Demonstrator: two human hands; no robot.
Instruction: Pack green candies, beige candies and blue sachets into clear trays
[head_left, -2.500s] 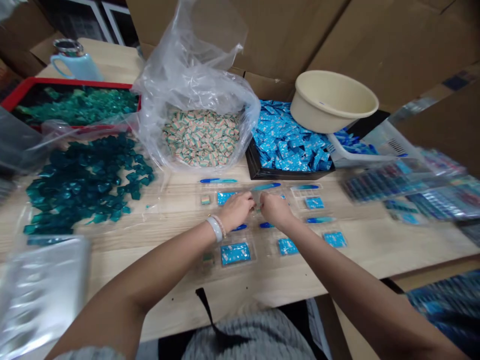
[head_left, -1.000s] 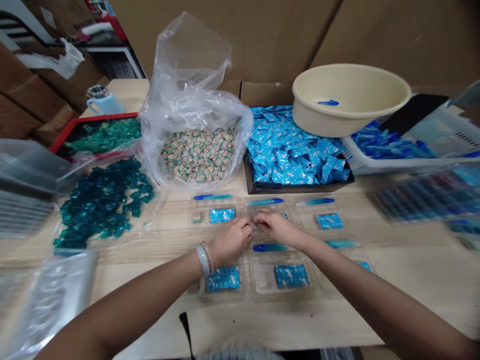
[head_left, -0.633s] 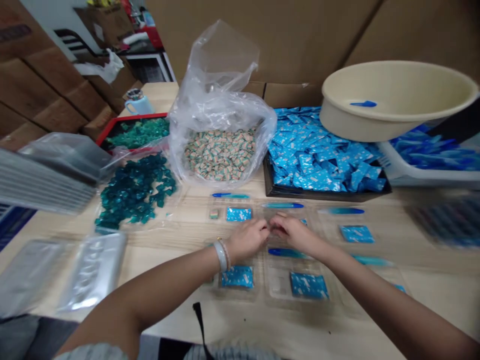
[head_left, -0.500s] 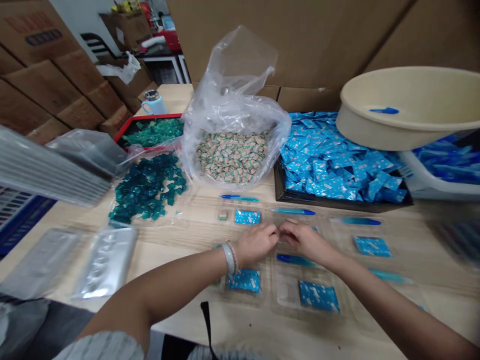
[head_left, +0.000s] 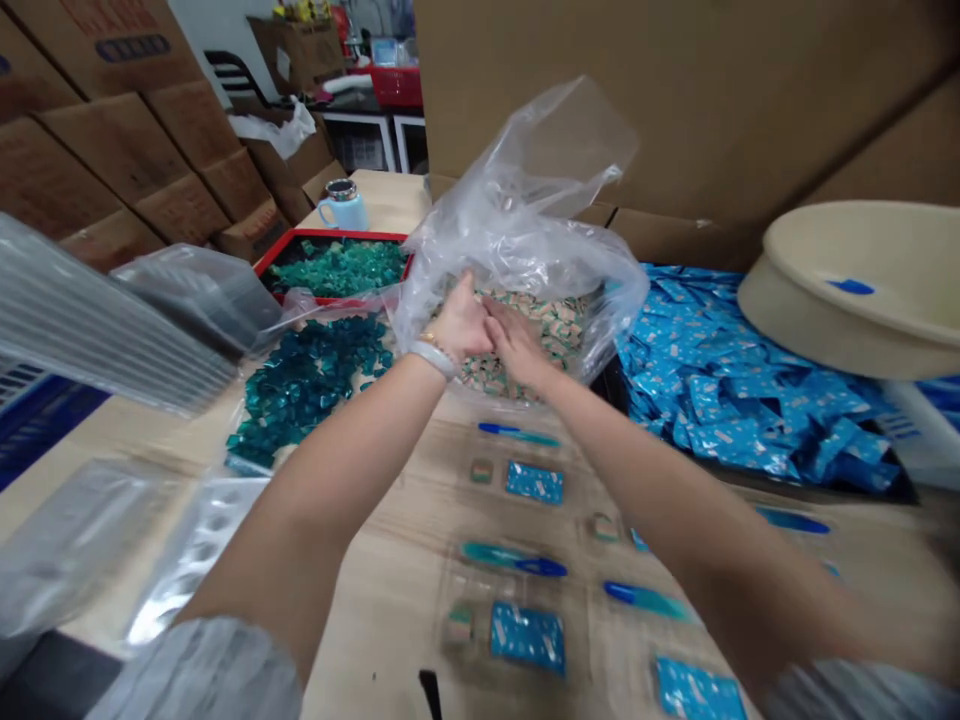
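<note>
Both my hands reach into the mouth of a clear plastic bag (head_left: pixel 540 200) that holds small striped wrapped pieces (head_left: pixel 559 325). My left hand (head_left: pixel 461 322), with a white band on its wrist, dips over the pile, and its fingers are hidden behind the back of the hand. My right hand (head_left: pixel 514 345) lies next to it, touching it, fingers stretched over the pieces. Nearer to me, clear blister trays lie on the wooden table (head_left: pixel 390 590). They hold blue packets (head_left: pixel 534 482), blue stick-shaped items (head_left: pixel 517 434) and single small pieces (head_left: pixel 481 470).
A heap of teal wrapped pieces (head_left: pixel 315 375) lies left of the bag, in front of a red tray (head_left: pixel 330 237) holding more. A black tray of blue packets (head_left: pixel 720 390) and a beige basin (head_left: pixel 847 300) are on the right. Stacked clear trays (head_left: pixel 97 320) are at left, and a mug (head_left: pixel 343 205) and cardboard boxes (head_left: pixel 112 150) behind.
Both hands left the blister tray in the middle of the table and moved forward and left into the plastic bag. The view swung left.
</note>
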